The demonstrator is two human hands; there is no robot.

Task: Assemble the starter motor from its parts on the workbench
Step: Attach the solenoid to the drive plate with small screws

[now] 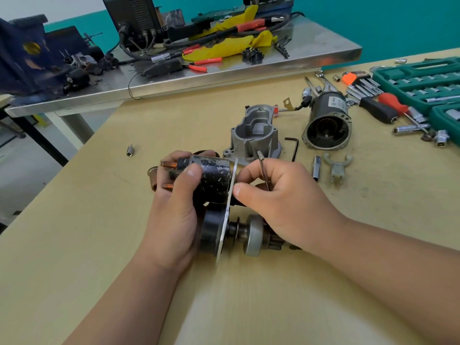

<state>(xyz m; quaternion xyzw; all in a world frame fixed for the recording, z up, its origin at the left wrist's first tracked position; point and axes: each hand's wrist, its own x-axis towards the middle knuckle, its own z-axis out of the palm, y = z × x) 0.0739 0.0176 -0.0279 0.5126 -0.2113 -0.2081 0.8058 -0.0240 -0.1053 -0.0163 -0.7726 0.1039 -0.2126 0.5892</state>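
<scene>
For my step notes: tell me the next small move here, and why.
Probably engage the tip of the hex key at the plate and turn it, to fasten the solenoid. The left hand grips the solenoid at that plate, and the right hand pinches the key right beside it; the key's tip is hidden by that hand.

Head-worn view, angled down, close over workbench (82, 210)

The solenoid (214, 180) in my fingers (178, 155) is black, flecked with pale chips; its studs (169, 164) are copper. The tabletop (249, 295) is tan. The housing (254, 138) is grey, the socket case (418, 83) green.
</scene>
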